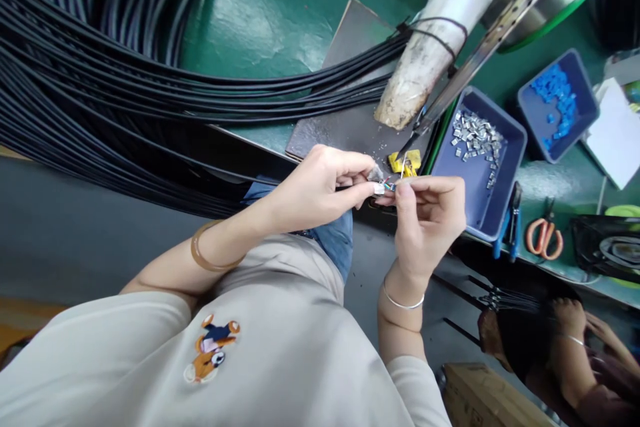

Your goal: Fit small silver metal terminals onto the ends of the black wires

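My left hand [320, 187] is closed, pinching the end of a cable with thin coloured wires [388, 185] fanned out at its tip. My right hand [430, 210] is closed too, its thumb and fingertips pinched on those wires and a small clear connector right at the cable end. Both hands meet just in front of the table edge, above my lap. A thick bundle of black cables [150, 93] sweeps in from the left across the green table [280, 7].
A blue tray [507, 167] of small metal parts sits right of my hands, with another blue tray [580, 117] of blue pieces behind it. Blue-handled pliers [510, 220] and orange scissors [544, 237] lie near the edge. Another person's hands [575, 330] work at lower right.
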Demonstrator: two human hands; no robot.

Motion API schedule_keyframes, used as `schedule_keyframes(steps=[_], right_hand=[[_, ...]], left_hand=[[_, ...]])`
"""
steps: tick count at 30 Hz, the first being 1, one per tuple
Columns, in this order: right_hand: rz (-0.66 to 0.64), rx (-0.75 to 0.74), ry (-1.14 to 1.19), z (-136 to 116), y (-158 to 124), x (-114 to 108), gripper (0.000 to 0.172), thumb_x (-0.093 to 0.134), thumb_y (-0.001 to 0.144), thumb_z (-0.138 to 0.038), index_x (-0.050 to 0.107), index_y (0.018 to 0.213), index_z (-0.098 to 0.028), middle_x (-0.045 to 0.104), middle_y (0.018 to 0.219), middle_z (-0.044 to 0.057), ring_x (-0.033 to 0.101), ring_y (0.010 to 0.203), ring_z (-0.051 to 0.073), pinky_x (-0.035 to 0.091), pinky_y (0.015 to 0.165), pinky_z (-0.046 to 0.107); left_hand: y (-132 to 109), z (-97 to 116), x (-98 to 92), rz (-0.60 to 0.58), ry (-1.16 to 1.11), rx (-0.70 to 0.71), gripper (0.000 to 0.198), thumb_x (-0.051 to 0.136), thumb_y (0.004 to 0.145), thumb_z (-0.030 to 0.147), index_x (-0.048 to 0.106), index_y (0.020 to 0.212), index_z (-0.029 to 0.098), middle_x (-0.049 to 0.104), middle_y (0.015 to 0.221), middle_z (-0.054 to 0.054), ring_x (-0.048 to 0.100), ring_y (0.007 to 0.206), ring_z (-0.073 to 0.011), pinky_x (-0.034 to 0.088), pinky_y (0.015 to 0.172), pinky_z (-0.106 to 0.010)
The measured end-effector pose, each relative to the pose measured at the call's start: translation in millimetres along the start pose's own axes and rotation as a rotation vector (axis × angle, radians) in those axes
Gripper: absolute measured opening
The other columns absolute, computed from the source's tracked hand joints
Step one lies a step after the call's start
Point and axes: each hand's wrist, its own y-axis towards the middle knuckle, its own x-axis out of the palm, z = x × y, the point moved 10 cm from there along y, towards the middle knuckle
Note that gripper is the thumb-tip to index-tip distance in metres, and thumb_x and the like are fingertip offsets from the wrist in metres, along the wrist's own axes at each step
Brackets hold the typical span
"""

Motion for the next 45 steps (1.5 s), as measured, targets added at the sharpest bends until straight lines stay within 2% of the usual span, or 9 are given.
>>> schedule_keyframes(steps=[5, 8, 14, 20, 24, 27, 31, 38, 45], right_hand=[[0.129, -0.076, -0.122, -9.0, -6.0, -14.0, 0.005, 0.058, 0.092, -0.024, 0.056, 0.097, -0.026, 0.064, 0.078, -0.004, 0.063, 0.051, 0.01, 0.051, 0.045, 0.023], [0.226, -0.184, -0.244, -24.8, -8.9, -28.7, 0.014, 0.059, 0.092, -0.021, 0.063, 0.104, -0.026, 0.067, 0.076, -0.003, 0.059, 0.047, 0.008, 0.043, 0.041, 0.022], [0.044, -0.513, -0.549, -54.4, -17.2, -5.2, 0.03, 0.068, 0.085, -0.019, 0.07, 0.114, -0.027, 0.068, 0.065, -0.005, 0.05, 0.047, 0.006, 0.042, 0.053, 0.022], [0.0, -0.386, -0.464, -37.3, -12.5, 0.6, 0.026, 0.063, 0.089, -0.02, 0.07, 0.114, -0.026, 0.077, 0.088, -0.001, 0.065, 0.06, 0.008, 0.051, 0.062, 0.02], [0.027, -0.29, -0.339, -28.5, -9.0, -5.0, 0.029, 0.065, 0.087, -0.016, 0.071, 0.113, -0.026, 0.078, 0.09, -0.002, 0.061, 0.055, 0.006, 0.051, 0.058, 0.019], [0.067, -0.275, -0.312, -29.4, -8.6, -10.2, 0.031, 0.064, 0.087, -0.016, 0.07, 0.116, -0.026, 0.076, 0.085, -0.002, 0.053, 0.048, 0.005, 0.047, 0.053, 0.019], [-0.032, -0.307, -0.333, -33.5, -8.2, -1.7, 0.026, 0.065, 0.087, -0.017, 0.071, 0.111, -0.024, 0.074, 0.08, -0.002, 0.054, 0.05, 0.005, 0.046, 0.052, 0.019], [-0.038, -0.401, -0.443, -39.1, -12.3, 0.1, 0.024, 0.069, 0.083, -0.015, 0.072, 0.106, -0.024, 0.063, 0.063, -0.006, 0.046, 0.049, 0.004, 0.043, 0.055, 0.018], [0.078, -0.061, -0.229, -10.1, -8.0, -15.7, 0.028, 0.067, 0.087, -0.025, 0.068, 0.115, -0.026, 0.048, 0.061, -0.009, 0.031, 0.045, 0.003, 0.029, 0.046, 0.021]], left_hand=[[-0.3, -10.1, -0.6, 0.001, -0.117, -0.064, 0.013, 0.062, 0.081, 0.017, 0.062, 0.069, 0.013, 0.049, 0.056, 0.003, 0.041, 0.052, -0.0056, 0.031, 0.049, -0.02], [0.0, -12.5, -1.2, 0.03, -0.132, -0.063, 0.013, 0.063, 0.08, 0.016, 0.061, 0.067, 0.013, 0.043, 0.057, 0.004, 0.036, 0.053, -0.0052, 0.029, 0.049, -0.02], [1.1, -9.5, 0.3, 0.052, -0.08, -0.047, 0.013, 0.062, 0.078, 0.014, 0.059, 0.066, 0.013, 0.041, 0.057, 0.004, 0.034, 0.054, -0.0059, 0.028, 0.05, -0.021], [-0.6, -10.1, -0.7, 0.075, -0.061, -0.036, 0.01, 0.06, 0.079, 0.014, 0.061, 0.069, 0.013, 0.045, 0.06, 0.003, 0.036, 0.056, -0.0065, 0.03, 0.052, -0.021], [-1.4, -11.0, 1.0, 0.072, -0.03, -0.028, 0.011, 0.06, 0.081, 0.015, 0.062, 0.07, 0.013, 0.048, 0.061, 0.003, 0.039, 0.057, -0.0066, 0.031, 0.053, -0.021], [-1.8, -8.9, 0.1, 0.085, 0.039, -0.002, 0.013, 0.06, 0.082, 0.015, 0.063, 0.07, 0.013, 0.047, 0.059, 0.004, 0.037, 0.056, -0.0061, 0.03, 0.053, -0.021], [-2.4, -3.8, 1.0, 0.083, 0.145, 0.058, 0.013, 0.059, 0.082, 0.015, 0.064, 0.071, 0.012, 0.049, 0.059, 0.004, 0.038, 0.055, -0.0061, 0.03, 0.054, -0.022], [-5.0, -3.8, -3.2, 0.149, 0.196, 0.078, 0.012, 0.059, 0.083, 0.013, 0.068, 0.075, 0.012, 0.056, 0.061, 0.002, 0.043, 0.055, -0.0066, 0.033, 0.054, -0.022], [-10.2, 16.0, -1.4, 0.204, 0.341, 0.271, 0.014, 0.056, 0.086, 0.011, 0.067, 0.078, 0.014, 0.054, 0.061, 0.002, 0.043, 0.053, -0.007, 0.035, 0.055, -0.022]])
